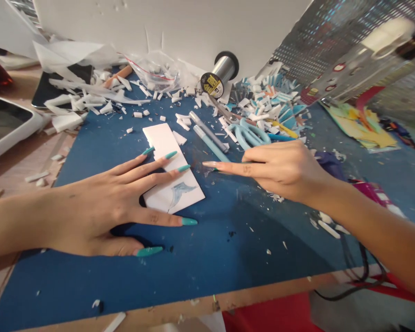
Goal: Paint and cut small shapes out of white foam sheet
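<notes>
Your L hand (pixel 115 203), fingers flat & spread, rests on the white rectangular foam-like sheet (pixel 161 138) w/ a blue-grey patch, nearer the left edge of the blue mat (pixel 210 258); R hand (pixel 285 170) has index out, others curled, can't tell if it grips anything. If L pressure eases or long teal nails (pixel 148 251) dig in, the sheet could skid or dent. White & blue scraps (pixel 263 99) litter the far edge, pale upright board (pixel 180 27) behind.
</notes>
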Demonstrator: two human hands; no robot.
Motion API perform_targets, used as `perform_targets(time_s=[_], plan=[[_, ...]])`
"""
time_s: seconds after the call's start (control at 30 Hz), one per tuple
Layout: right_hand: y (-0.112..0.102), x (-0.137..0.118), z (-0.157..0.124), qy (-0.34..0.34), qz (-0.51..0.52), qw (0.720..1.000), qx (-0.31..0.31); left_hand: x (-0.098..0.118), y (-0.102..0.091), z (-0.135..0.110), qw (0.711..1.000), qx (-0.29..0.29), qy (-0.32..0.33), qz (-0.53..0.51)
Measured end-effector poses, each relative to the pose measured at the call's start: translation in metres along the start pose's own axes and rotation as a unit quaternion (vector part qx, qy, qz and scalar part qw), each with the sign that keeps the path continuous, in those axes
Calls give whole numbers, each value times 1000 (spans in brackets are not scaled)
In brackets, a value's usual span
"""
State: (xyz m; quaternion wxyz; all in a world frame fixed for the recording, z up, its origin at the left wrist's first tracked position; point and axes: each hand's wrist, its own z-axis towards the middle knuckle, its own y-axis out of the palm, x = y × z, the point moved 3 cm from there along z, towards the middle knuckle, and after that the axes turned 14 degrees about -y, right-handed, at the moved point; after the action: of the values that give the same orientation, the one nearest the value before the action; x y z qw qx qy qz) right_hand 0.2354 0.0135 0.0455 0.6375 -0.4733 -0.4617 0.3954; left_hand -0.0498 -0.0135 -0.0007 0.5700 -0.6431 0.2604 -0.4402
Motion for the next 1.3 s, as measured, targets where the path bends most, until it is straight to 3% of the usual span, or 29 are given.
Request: perform_targets(time_s=[0.13, 0.27, 0.5, 0.6, 0.77, 0.97, 1.03, 1.17, 1.3], plan=[[-4, -27, 14, 78, 35, 996, 2, 1, 0, -2, 1000, -18, 2, 15], [-3, -50, 25, 148, 15, 988, -37, 2, 1, -3, 1000, -28, -1, 6], [-7, -60, 31, 193, 33, 980, -47, 9, 8, -7, 997, 26, -67, 27], [-8, -51, 30, 220, 75, 973, -4, 12, 7, -9, 996, 38, -71, 44], [-9, -33, 25, 227, 140, 955, 125, 18, 4, -10, 995, 42, -53, 75], [2, -27, 21, 236, 90, 954, 160, 14, 11, -5, 982, 131, -129, 53], [6, -29, 21, 226, 103, 952, 181, 10, 14, -3, 978, 134, -152, 54], [9, -30, 18, 209, 69, 952, 212, 4, 12, -5, 989, 81, -113, 43], [8, -30, 15, 214, 50, 944, 245, 3, -3, -10, 996, 17, -87, 28]])
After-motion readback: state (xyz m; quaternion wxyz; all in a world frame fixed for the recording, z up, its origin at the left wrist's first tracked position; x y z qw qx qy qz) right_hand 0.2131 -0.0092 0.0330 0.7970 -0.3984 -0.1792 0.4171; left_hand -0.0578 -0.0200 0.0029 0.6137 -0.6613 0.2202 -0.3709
